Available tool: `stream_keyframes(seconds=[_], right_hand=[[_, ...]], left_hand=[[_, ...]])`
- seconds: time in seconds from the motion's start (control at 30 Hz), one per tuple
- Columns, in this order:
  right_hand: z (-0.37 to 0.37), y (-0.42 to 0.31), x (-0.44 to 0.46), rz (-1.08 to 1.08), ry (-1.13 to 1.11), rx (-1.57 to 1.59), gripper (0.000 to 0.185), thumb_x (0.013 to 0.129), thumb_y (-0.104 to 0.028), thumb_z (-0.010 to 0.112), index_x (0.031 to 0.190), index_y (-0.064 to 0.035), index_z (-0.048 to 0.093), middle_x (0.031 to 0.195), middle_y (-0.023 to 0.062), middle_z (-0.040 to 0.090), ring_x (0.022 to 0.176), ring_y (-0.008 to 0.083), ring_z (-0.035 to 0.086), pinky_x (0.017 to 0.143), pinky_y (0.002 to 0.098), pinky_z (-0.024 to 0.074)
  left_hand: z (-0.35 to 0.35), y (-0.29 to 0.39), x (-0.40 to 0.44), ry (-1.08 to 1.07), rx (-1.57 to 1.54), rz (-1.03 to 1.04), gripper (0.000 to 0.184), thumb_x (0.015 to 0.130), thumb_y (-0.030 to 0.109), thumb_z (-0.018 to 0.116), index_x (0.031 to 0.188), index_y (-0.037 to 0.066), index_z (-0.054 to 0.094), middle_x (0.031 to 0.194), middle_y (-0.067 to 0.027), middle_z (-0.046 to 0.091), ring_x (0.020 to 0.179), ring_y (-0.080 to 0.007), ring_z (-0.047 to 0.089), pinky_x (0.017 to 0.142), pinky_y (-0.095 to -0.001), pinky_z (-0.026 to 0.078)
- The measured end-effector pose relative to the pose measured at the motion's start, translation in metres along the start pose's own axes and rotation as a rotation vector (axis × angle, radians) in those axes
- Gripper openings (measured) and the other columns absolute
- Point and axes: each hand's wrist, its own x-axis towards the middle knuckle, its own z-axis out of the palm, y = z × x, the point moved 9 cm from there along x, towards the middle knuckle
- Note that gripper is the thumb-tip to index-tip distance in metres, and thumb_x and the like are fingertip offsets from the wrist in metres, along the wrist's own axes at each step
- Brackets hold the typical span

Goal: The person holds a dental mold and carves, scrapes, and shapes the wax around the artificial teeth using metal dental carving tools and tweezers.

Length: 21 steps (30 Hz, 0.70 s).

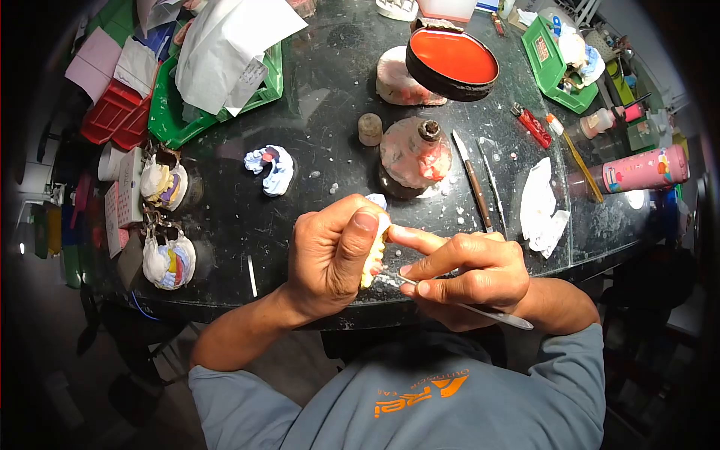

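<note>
My left hand (326,251) is closed round a small dental piece (371,264), yellowish with some pink, mostly hidden by the thumb and fingers. In my right hand (476,277) is a thin metal dental carver (512,320), gripped like a pen. Its slim end points at the lower part of the piece; whether the tip touches it cannot be made out. The right index finger reaches over to the top of the piece. Just beyond, an alcohol burner (429,132) stands on a pinkish, wax-spattered base. A pale blue dental cast (271,169) lies to the left.
A tin of red wax (454,58) rests on a cast at the back. A wooden-handled knife (472,182), a red lighter (531,125) and crumpled tissue (544,206) lie right. Two articulated casts (169,259) stand left, near a green box (169,124). White shavings dot the black table (225,225).
</note>
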Motion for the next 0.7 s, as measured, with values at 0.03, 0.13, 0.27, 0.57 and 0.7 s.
stream_keyframes(seconds=[0.03,0.13,0.27,0.57,0.7], right_hand=[[-0.0001,-0.0009,0.001,-0.007,-0.006,0.008,0.016,0.076,0.013,0.077,0.084,0.0019,0.069,0.082,0.0158,0.072,0.071,0.0257,0.075,0.089,0.0483,0.0644],[-0.0014,-0.0005,0.0006,-0.017,0.036,0.05,0.016,0.075,0.015,0.076,0.084,0.0031,0.069,0.081,0.0158,0.071,0.068,0.0241,0.073,0.093,0.0514,0.0625],[-0.0019,0.0025,-0.0009,0.001,0.072,0.084,0.016,0.075,0.016,0.075,0.086,0.0047,0.07,0.08,0.0147,0.069,0.066,0.0222,0.072,0.095,0.052,0.062],[-0.0011,0.0035,-0.0023,-0.007,0.077,0.078,0.02,0.073,0.015,0.075,0.09,0.0053,0.073,0.081,0.0152,0.07,0.07,0.0226,0.074,0.095,0.0508,0.0621],[-0.0018,0.0033,-0.0018,0.011,0.041,0.079,0.02,0.073,0.014,0.077,0.091,0.0048,0.074,0.082,0.0158,0.071,0.078,0.028,0.077,0.092,0.0479,0.0636]], left_hand=[[-0.0004,-0.0003,-0.0001,0.01,-0.004,-0.003,0.054,0.112,0.043,0.041,0.091,-0.001,0.064,0.068,-0.0007,0.058,0.053,-0.0034,0.051,0.049,-0.0205,0.039],[-0.0009,0.0017,-0.0007,0.014,-0.009,0.004,0.053,0.111,0.043,0.044,0.09,-0.001,0.063,0.068,-0.0008,0.059,0.054,-0.0034,0.051,0.049,-0.0204,0.039],[-0.002,0.0,-0.0016,0.011,-0.016,-0.003,0.053,0.11,0.045,0.048,0.089,-0.001,0.063,0.069,-0.0011,0.059,0.054,-0.0032,0.051,0.049,-0.0201,0.039],[-0.0027,0.0005,-0.0008,0.041,-0.008,0.03,0.052,0.108,0.046,0.053,0.088,-0.001,0.063,0.067,-0.0009,0.059,0.054,-0.0031,0.052,0.048,-0.0195,0.039],[-0.0031,0.0023,-0.0013,0.036,0.006,0.027,0.052,0.108,0.046,0.053,0.088,-0.001,0.064,0.066,-0.0004,0.059,0.054,-0.0033,0.053,0.048,-0.02,0.039]])
